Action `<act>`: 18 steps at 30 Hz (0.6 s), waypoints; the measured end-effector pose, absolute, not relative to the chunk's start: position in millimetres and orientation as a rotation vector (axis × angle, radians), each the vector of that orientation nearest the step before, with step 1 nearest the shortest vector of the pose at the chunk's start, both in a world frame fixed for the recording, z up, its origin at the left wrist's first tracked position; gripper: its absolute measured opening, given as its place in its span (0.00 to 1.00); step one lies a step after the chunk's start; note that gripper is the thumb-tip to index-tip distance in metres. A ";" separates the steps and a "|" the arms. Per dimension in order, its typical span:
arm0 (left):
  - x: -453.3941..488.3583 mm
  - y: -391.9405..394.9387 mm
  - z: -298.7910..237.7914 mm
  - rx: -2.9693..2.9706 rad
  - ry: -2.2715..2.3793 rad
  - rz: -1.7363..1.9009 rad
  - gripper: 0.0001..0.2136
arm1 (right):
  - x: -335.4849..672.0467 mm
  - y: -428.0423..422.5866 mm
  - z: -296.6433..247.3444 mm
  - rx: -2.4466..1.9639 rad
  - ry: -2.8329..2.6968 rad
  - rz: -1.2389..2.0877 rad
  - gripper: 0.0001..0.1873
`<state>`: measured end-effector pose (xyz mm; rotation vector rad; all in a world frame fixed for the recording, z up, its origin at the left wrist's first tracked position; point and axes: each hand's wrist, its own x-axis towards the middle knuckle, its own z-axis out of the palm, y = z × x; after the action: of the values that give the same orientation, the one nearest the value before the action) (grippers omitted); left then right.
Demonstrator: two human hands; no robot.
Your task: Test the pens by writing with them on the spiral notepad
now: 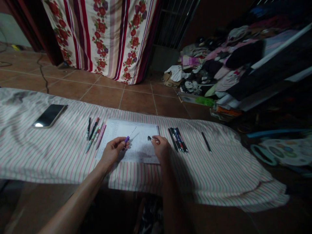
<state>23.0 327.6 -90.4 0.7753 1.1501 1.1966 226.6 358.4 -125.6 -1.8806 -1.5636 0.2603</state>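
Over a spiral notebook with a written page, my left hand pinches a purple pen part. A thin, pale rod, which looks like an ink refill, points up and away from it. My right hand, above the notebook's right side, has its fingers closed on a small black piece whose exact kind is too small to make out. Left of the notebook lie several pens, among them a pink pen. Several dark pens lie close to my right hand.
A striped cloth covers the low surface. On it are a phone at far left and a single black pen at right. Beyond stand a floral curtain and a heap of clothes on the tiled floor.
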 end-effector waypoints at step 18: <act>21.7 327.2 -89.9 0.797 1.154 1.201 0.11 | 226.6 366.8 -127.4 -1.648 -0.994 0.756 0.21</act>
<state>21.7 327.2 -89.9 0.7971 1.1539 1.2006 226.6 366.8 -127.4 -1.6480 -0.9936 0.7558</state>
